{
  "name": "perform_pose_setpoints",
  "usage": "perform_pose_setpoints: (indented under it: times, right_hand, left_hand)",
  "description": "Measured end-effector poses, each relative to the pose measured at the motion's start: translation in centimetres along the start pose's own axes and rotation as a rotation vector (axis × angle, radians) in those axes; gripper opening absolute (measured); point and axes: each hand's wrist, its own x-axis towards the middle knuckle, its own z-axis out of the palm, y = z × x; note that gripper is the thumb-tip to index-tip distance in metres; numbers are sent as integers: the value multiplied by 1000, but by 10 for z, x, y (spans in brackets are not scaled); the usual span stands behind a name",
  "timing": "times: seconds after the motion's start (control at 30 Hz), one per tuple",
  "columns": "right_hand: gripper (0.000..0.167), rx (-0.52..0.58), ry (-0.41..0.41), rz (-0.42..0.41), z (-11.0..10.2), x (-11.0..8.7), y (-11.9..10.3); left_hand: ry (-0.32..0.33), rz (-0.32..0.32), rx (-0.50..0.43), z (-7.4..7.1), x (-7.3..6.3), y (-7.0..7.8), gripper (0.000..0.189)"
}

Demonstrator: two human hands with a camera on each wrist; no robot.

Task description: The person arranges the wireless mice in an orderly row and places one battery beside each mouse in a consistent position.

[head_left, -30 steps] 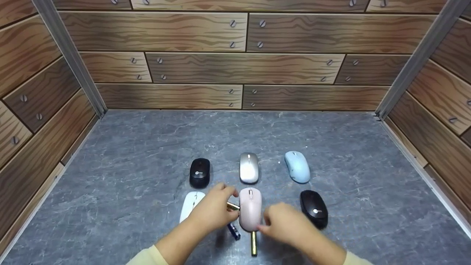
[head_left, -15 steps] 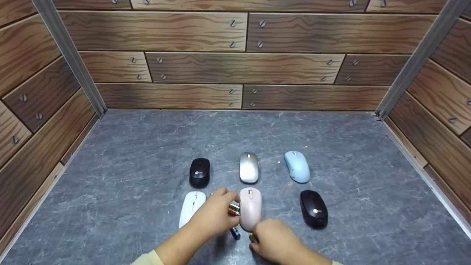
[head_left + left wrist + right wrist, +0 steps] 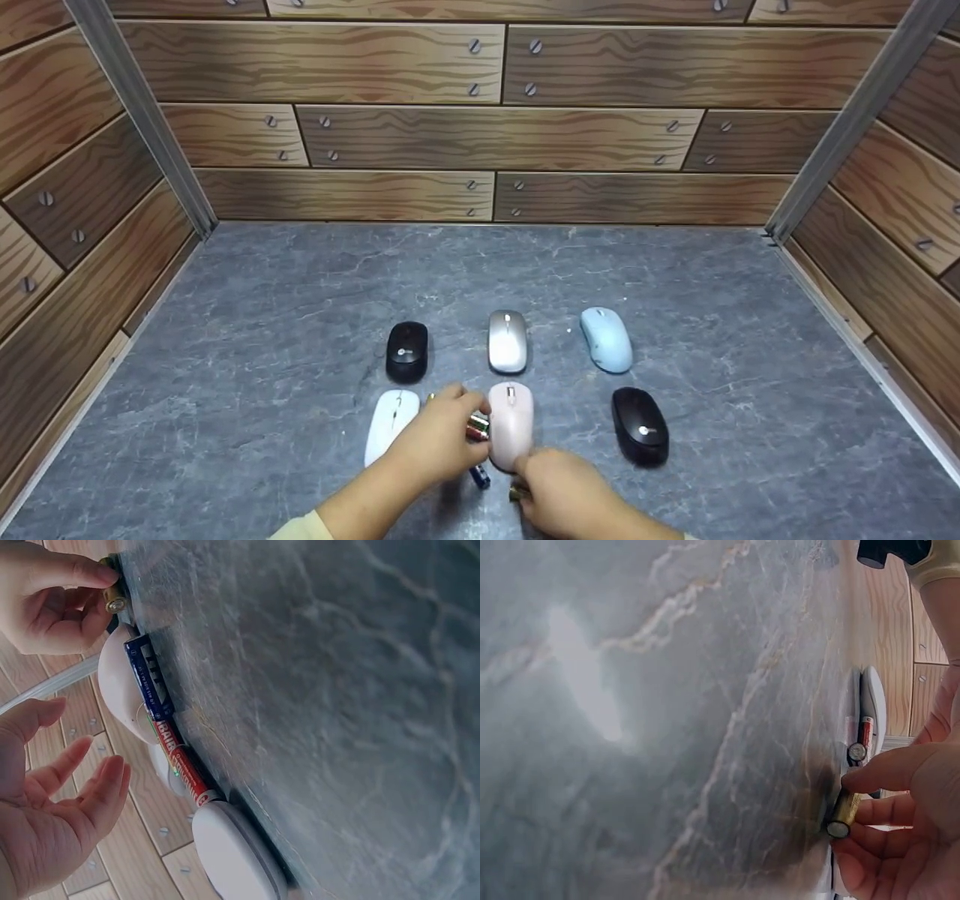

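Head view: the right hand (image 3: 566, 487) has a gold battery (image 3: 845, 814) pinched between thumb and fingers, just beside the near end of the pink mouse (image 3: 511, 424); whether that battery touches the grey tabletop (image 3: 300, 300), I can't tell; the left hand (image 3: 442, 431) has thumb and fingers apart, loosely bent, with nothing in its grasp, between the white mouse (image 3: 391, 424) and the pink one; near it lie a red battery (image 3: 182, 765) and a blue battery (image 3: 150, 679); farther back sit a black mouse (image 3: 407, 352), a silver mouse (image 3: 508, 343) and a light blue mouse (image 3: 607, 341), spaced apart.
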Motion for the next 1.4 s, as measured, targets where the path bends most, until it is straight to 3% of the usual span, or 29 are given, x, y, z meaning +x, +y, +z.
perform_pose_setpoints:
  times: [0.2, 0.37, 0.47, 0.67, 0.9, 1.13, 1.4]
  right_hand:
    - [10, 42, -21, -9, 0, -1, 3]
    - [18, 38, -57, -43, -4, -2, 5]
    - [28, 7, -98, -83, -10, -3, 7]
    - [44, -81, -180, -239, -21, -7, 12]
    - [27, -30, -161, -331, -17, -8, 15]
    - [21, 38, -199, -287, -16, -8, 15]
    - [20, -3, -220, -263, -16, -8, 15]
  left_hand:
    - [-1, 2, 12, 0, -1, 0, 30]
    - [-9, 5, 11, 0, -1, -1, 30]
    - [-19, -2, 3, 0, -1, 0, 30]
    - [-31, -7, 7, 1, 0, 0, 30]
    - [-24, 11, 12, 2, 0, -1, 31]
    - [-33, 0, -12, 2, 0, 1, 30]
    - [-46, -12, -52, 2, -1, 2, 30]
